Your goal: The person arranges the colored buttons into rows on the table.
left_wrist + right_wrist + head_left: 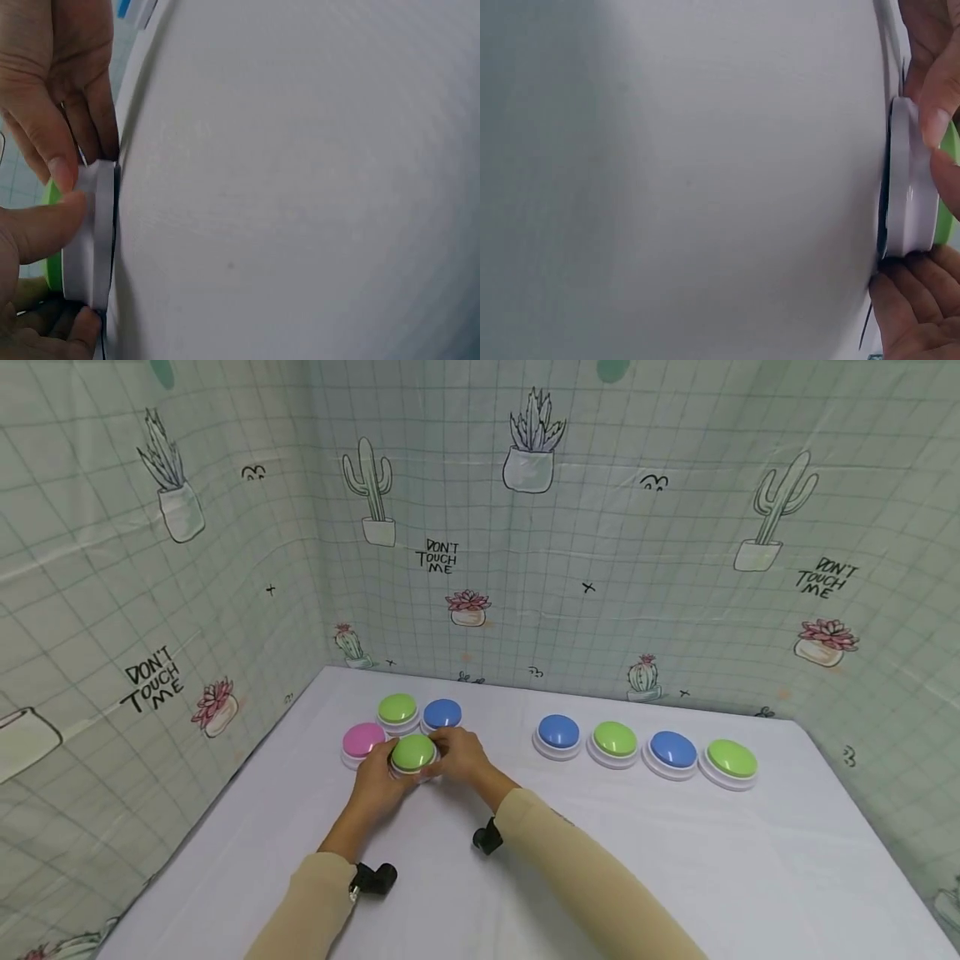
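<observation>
Both hands hold a green push button (413, 752) with a white base, on the left part of the white table. My left hand (378, 783) grips its left side and my right hand (463, 758) grips its right side. In the left wrist view, the thumbs press the white base (88, 240) from the near side while other fingers curl round its ends. The right wrist view shows the same base (911, 180) upright at the table surface; whether it touches is unclear. Close around it are a pink button (363, 739), another green button (397, 708) and a blue button (442, 713).
To the right, a row holds a blue button (558, 731), a green button (615, 739), a second blue button (673, 750) and a green one at the end. A patterned cloth wall (525, 568) borders the white table (675, 860) at the back and left.
</observation>
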Tool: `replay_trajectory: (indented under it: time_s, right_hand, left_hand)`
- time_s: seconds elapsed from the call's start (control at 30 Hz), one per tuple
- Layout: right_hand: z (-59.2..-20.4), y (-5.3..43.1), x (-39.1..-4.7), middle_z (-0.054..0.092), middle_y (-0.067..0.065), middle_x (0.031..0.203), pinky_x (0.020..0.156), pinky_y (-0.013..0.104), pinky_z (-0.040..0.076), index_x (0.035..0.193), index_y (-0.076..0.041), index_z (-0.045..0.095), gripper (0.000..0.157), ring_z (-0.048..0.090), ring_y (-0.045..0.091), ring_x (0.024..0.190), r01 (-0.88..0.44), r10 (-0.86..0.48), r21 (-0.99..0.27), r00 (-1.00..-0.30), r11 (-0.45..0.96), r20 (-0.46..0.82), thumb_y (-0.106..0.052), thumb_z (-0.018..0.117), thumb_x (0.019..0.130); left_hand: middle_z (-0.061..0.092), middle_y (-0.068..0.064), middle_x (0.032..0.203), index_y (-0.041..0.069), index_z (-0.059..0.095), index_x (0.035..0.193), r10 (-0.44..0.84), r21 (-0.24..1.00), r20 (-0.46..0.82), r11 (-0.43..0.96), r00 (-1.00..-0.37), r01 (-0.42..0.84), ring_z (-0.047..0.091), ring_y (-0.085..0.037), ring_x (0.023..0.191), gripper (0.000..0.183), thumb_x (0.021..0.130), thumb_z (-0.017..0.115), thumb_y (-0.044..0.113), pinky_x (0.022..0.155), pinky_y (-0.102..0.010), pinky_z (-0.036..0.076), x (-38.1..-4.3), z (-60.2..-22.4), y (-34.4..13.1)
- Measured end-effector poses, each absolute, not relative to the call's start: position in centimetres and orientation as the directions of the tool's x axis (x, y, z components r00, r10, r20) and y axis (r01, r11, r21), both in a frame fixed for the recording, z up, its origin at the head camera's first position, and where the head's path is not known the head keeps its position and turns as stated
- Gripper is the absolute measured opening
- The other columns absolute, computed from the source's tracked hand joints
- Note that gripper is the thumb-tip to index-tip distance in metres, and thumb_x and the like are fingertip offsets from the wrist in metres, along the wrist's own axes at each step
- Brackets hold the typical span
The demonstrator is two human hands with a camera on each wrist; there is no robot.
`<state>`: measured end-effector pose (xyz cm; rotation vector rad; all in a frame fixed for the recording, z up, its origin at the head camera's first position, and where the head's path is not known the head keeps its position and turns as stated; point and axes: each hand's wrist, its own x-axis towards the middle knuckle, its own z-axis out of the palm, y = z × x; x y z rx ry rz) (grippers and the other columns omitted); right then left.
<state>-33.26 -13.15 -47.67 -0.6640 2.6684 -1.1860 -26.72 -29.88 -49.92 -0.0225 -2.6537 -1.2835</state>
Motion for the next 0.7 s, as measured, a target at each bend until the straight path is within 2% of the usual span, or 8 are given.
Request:
replay_trajectory:
  time_s: [0.13, 0.27, 0.5, 0.7]
  right_hand:
    - [-47.59, -12.93, -33.31, 0.072, 0.012, 0.132, 0.114, 0.044, 0.048, 0.133, -0.001, 0.070, 0.068, 0.064, 0.030, 0.129, -0.371, -0.460, -0.698, -0.886, 0.612, 0.067, -0.020, 0.098, 0.074]
    - [-47.45, -12.70, -33.41, 0.071, 0.012, 0.133, 0.114, 0.044, 0.048, 0.134, 0.000, 0.069, 0.066, 0.064, 0.030, 0.130, -0.379, -0.465, -0.675, -0.883, 0.633, 0.059, -0.020, 0.096, 0.077]
    - [-47.38, -12.74, -33.54, 0.074, 0.009, 0.128, 0.112, 0.042, 0.050, 0.130, -0.002, 0.072, 0.059, 0.066, 0.028, 0.126, -0.373, -0.462, -0.652, -0.886, 0.660, 0.040, -0.019, 0.095, 0.079]
    - [-47.70, -13.00, -33.38, 0.074, 0.008, 0.128, 0.113, 0.042, 0.049, 0.129, -0.005, 0.074, 0.058, 0.064, 0.027, 0.127, -0.326, -0.431, -0.668, -0.902, 0.669, 0.008, -0.019, 0.096, 0.078]
  left_hand:
    - [0.051, -0.036, 0.146, -0.017, 0.046, 0.145, -0.089, 0.823, 0.184, 0.559, -0.979, 0.104, 0.049, -0.049, 0.140, 0.070, 0.088, 0.082, 0.001, 0.117, -0.053, 0.043, -26.54, -50.22, -30.12]
    - [0.050, -0.035, 0.149, -0.015, 0.047, 0.146, -0.098, 0.864, 0.150, 0.497, -0.984, 0.083, 0.047, -0.047, 0.143, 0.068, 0.089, 0.082, 0.001, 0.118, -0.048, 0.042, -26.47, -50.18, -30.23]
    - [0.058, -0.033, 0.143, -0.011, 0.054, 0.143, -0.129, 0.850, 0.126, 0.525, -0.984, 0.040, 0.054, -0.045, 0.137, 0.068, 0.085, 0.086, 0.005, 0.113, -0.049, 0.048, -26.74, -49.44, -30.18]
    - [0.061, -0.029, 0.142, -0.007, 0.057, 0.144, -0.157, 0.853, 0.069, 0.522, -0.985, -0.023, 0.056, -0.045, 0.135, 0.069, 0.084, 0.088, 0.008, 0.113, -0.052, 0.047, -26.73, -49.36, -30.46]
